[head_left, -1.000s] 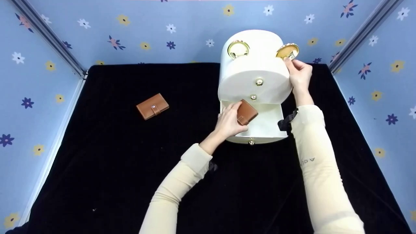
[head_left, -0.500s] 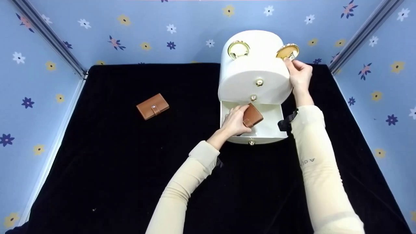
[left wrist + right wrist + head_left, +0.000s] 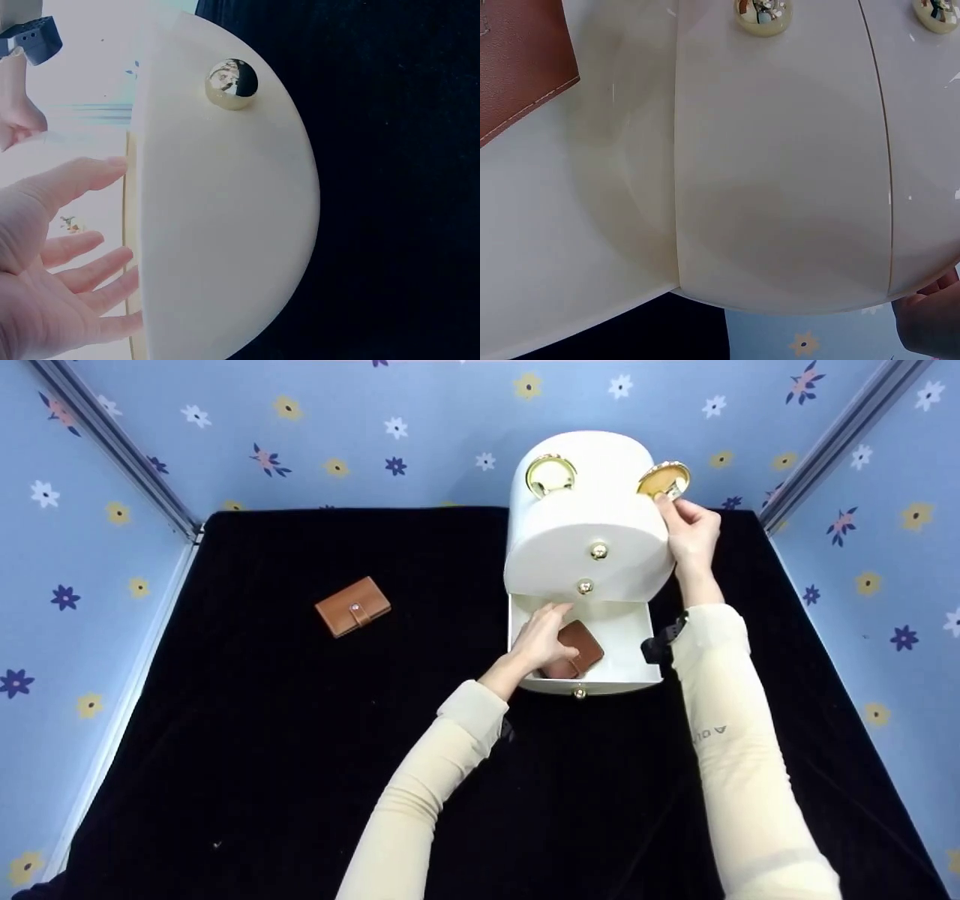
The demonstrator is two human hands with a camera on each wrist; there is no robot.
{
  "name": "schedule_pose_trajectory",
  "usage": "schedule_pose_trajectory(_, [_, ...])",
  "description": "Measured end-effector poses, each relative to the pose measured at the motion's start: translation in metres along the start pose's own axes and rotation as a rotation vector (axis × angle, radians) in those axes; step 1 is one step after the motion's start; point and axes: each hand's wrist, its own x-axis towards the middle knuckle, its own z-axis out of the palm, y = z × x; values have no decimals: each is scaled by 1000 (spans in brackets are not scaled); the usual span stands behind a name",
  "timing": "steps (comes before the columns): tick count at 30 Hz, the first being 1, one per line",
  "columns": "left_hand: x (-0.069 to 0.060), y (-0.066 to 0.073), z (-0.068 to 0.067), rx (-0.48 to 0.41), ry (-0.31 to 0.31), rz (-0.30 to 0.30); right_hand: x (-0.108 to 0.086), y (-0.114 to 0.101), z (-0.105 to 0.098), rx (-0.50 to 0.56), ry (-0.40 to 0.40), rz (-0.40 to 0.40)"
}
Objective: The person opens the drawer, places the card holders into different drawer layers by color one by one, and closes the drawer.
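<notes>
A brown leather wallet (image 3: 582,646) lies in the pulled-out bottom drawer (image 3: 630,649) of a white rounded drawer box (image 3: 585,521). Over the drawer's left side, my left hand (image 3: 538,639) has its fingers spread, its thumb over the wallet in the head view. The left wrist view has that hand (image 3: 45,255) with separated fingers and nothing gripped, behind the drawer front (image 3: 225,202). At the box's right side, my right hand (image 3: 694,536) pinches the gold-rimmed round ear (image 3: 661,480). A corner of the wallet (image 3: 525,71) shows in the right wrist view.
A second brown wallet (image 3: 352,606) with a snap strap lies on the black cloth (image 3: 262,750) to the left. Another gold-rimmed ear (image 3: 551,475) sits on the box's left. Gold knobs (image 3: 598,551) mark the drawer fronts. Blue flowered walls (image 3: 435,427) enclose the table.
My left hand brought the wallet right and down into the drawer, then its fingers opened off it. The wallet now lies there. The right hand stays at the ear.
</notes>
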Motion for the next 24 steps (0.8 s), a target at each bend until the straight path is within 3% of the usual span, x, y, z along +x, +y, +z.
schedule_pose_trajectory(11, [-7,-14,-15,-31,110,11,1,1,-1,-5,9,6])
schedule_pose_trajectory(18, [-12,-29,-28,-58,220,19,0,1,-1,-13,4,-1])
schedule_pose_trajectory(24, [-17,-43,-41,-81,267,-14,0,1,0,-13,7,-7])
